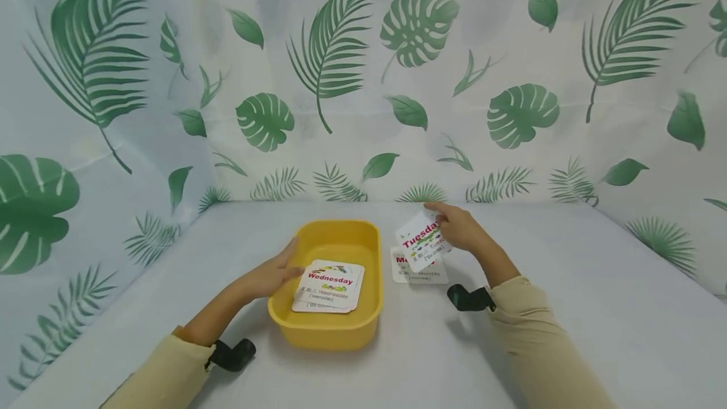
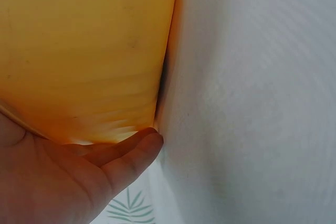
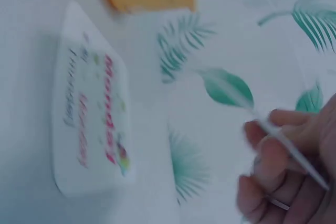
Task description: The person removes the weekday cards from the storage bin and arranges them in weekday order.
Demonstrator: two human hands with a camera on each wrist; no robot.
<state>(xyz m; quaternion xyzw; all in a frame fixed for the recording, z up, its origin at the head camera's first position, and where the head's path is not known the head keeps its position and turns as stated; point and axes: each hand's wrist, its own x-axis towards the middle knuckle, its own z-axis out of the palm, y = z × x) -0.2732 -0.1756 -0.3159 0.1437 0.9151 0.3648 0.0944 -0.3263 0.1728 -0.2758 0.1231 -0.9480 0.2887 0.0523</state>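
Observation:
My left hand (image 1: pixel 271 276) holds the left side of a yellow plastic bin (image 1: pixel 372 270), thumb over the rim. In the left wrist view its fingers (image 2: pixel 134 163) lie along the outer wall. A stack of white cards with a Wednesday card (image 1: pixel 329 292) on top rests inside the bin. To the right, my right hand (image 1: pixel 461 231) pinches a Tuesday card (image 1: pixel 417 251) by its upper right, tilted. That card shows edge-on in the right wrist view. Below it, a Monday card (image 1: pixel 419 278) lies flat on the table, partly hidden in the head view.
A pale cloth covers the table (image 1: pixel 397 371). Behind it hangs a white backdrop (image 1: pixel 352 144) printed with green leaves, which also closes off the left side. A dark wrist camera (image 1: pixel 233 355) juts out beneath the left wrist, another (image 1: pixel 468 298) beneath the right.

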